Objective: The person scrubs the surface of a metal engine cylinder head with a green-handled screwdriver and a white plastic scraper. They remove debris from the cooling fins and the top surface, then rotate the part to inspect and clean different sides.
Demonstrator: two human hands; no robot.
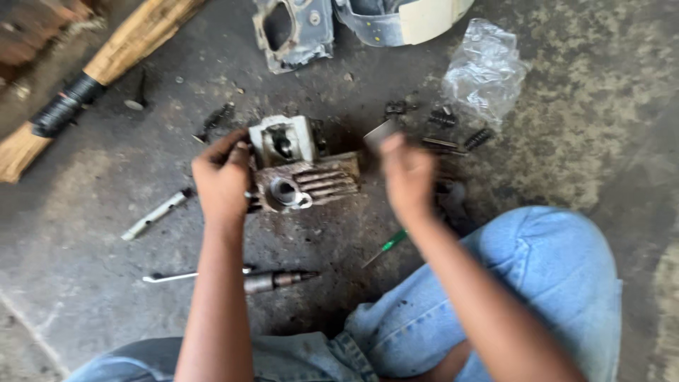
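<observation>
Cylinder head (300, 166) on floor between hands; springs (453, 131) right, plastic bag (484, 71) behind them.

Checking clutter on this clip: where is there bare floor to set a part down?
Bare floor lies left of the metal rod, toward the wooden handle, and far right beyond the plastic bag. It is crowded around the cylinder head held by the left hand, and near the springs.

A crumpled clear plastic bag (484, 71) lies on the concrete floor (85, 184) at about one o'clock, empty-looking and glossy. No labels, signs or screens show.
</observation>
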